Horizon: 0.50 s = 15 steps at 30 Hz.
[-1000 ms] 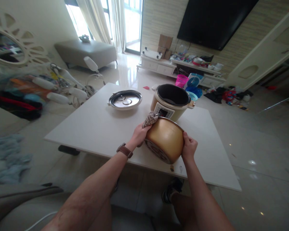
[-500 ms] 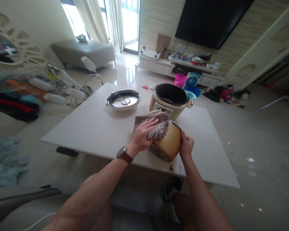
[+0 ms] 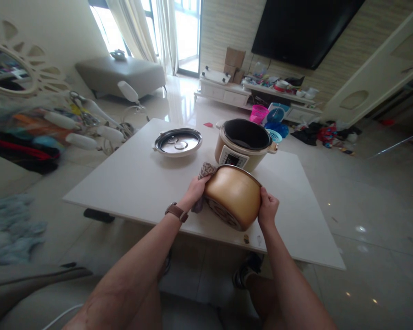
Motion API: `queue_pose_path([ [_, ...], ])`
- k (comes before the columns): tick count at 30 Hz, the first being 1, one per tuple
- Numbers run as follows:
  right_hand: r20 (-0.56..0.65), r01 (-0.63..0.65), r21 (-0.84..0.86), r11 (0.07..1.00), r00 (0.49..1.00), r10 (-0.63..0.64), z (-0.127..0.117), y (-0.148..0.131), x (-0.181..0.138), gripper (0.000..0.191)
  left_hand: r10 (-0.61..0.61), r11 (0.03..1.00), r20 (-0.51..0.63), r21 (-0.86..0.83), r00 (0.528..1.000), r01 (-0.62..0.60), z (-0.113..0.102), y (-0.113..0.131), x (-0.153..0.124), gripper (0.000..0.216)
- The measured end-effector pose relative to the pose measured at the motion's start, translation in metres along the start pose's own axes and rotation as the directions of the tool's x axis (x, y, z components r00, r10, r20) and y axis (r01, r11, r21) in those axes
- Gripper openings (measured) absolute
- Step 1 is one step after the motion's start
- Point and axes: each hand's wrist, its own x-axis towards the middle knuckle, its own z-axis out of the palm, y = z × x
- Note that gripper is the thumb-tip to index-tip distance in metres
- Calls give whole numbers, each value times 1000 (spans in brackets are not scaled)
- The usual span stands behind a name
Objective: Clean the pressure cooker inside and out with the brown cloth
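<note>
A gold inner pot is tipped on its side above the near part of the white table, its base turned toward me and to the left. My right hand grips its rim at the right. At the pot's left side, my left hand is closed on a brown patterned cloth, pressing it against the pot. Just behind stands the pressure cooker body, uncovered, with a dark interior and a control panel. Its round lid lies underside up on the table to the left.
Two small objects, one of them a dark brown piece, lie by the table's front edge. A white-shaded lamp stands past the left edge. Beyond the table are a pink basket and a cluttered TV cabinet.
My left hand has slid the cloth from the pot's upper front to its left side, uncovering the gold surface and the cooker's panel. My right hand keeps its hold on the rim.
</note>
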Motion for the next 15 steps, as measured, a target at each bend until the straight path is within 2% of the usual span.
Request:
queue_pose_path([
  [2,8,5,-4,1000,1000,-5,-2,2,1,70,-76,996,-11,-38,997,76,0,-5,2,42],
  [5,25,14,-11,1000,1000,-14,-3,4,1,70,-50,999,-37,-10,998,50,1,-6,0,44],
  [7,40,18,-22,1000,999,-17,-3,5,1,70,42,998,-56,40,998,-39,2,-3,-3,44],
  [9,58,18,-36,999,998,-16,-1,5,1,71,213,973,-34,102,976,-209,0,5,-8,41],
  [10,68,15,-40,999,998,-12,0,5,1,71,327,936,13,134,945,-325,-1,9,-11,40],
  [12,90,1,-38,999,996,3,2,6,1,72,534,809,181,172,826,-561,-5,20,-17,44],
  [14,109,-14,-27,1000,994,17,4,7,1,71,633,685,330,182,700,-705,-9,28,-21,49],
  [15,114,-17,-23,1000,993,20,5,7,0,71,642,660,362,188,676,-728,-11,32,-22,50],
])
